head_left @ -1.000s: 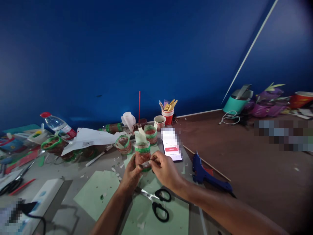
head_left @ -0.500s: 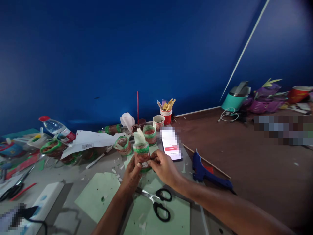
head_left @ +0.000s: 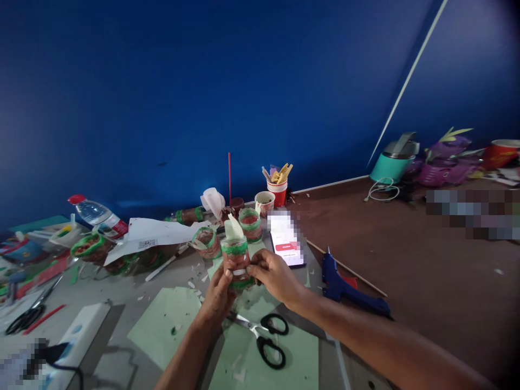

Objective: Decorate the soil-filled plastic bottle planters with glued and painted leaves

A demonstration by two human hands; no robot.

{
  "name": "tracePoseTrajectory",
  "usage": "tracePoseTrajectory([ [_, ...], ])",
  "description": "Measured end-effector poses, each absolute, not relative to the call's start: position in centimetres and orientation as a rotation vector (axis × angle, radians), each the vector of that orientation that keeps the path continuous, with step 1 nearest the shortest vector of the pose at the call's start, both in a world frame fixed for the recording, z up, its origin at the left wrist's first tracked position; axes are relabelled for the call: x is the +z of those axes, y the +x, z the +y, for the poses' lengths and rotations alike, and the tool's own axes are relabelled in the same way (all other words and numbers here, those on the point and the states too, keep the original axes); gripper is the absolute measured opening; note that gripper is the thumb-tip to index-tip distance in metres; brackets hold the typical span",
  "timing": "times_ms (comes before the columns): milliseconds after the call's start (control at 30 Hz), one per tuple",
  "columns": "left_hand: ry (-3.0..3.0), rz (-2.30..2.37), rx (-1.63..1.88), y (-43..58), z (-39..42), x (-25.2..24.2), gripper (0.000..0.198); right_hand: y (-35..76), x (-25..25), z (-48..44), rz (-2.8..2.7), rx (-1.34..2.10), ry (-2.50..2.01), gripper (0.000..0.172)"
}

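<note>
A clear cup (head_left: pixel 235 254) painted brown with green bands stands upright between my hands, with a pale green paper piece (head_left: pixel 234 228) sticking up at its top. My left hand (head_left: pixel 219 295) is closed round its lower left side, the thumb at the front. A small white strip (head_left: pixel 239 272) lies across the cup's front. At the strip's right end, my right hand (head_left: pixel 274 276) pinches with thumb and forefinger against the cup. Just below the hands, black-handled scissors (head_left: pixel 260 330) rest on light green paper (head_left: pixel 298 355).
Similar painted cups (head_left: pixel 249 225) stand behind. A phone (head_left: pixel 286 246) and a blue glue gun (head_left: pixel 345 287) lie to the right. On the left are a power strip (head_left: pixel 83 336), a white paper sheet (head_left: pixel 162 233) and a plastic bottle (head_left: pixel 97 214). A blue wall (head_left: pixel 260 97) closes the back.
The white strip now lies flatter and shows longer across the cup's front. Both hands keep nearly the same hold. The whole view has shifted slightly.
</note>
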State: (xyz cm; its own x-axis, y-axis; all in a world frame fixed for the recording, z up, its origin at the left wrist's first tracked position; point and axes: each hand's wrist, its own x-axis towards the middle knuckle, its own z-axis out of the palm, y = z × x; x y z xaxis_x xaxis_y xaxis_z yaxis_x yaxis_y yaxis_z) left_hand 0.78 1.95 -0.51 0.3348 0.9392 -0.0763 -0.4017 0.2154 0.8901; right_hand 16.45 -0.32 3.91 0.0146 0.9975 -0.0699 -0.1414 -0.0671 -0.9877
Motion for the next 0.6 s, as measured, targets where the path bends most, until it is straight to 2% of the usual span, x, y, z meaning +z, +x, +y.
tracePoseTrajectory([
  [300,0.916,0.675,1.030,0.97,1.93,0.12,0.047,16.56,4.21,-0.22,-0.965,1.435,-1.080,0.023],
  [600,0.905,0.660,1.026,0.83,1.85,0.19,0.041,16.58,4.04,-0.25,-0.956,1.441,-1.045,0.026],
])
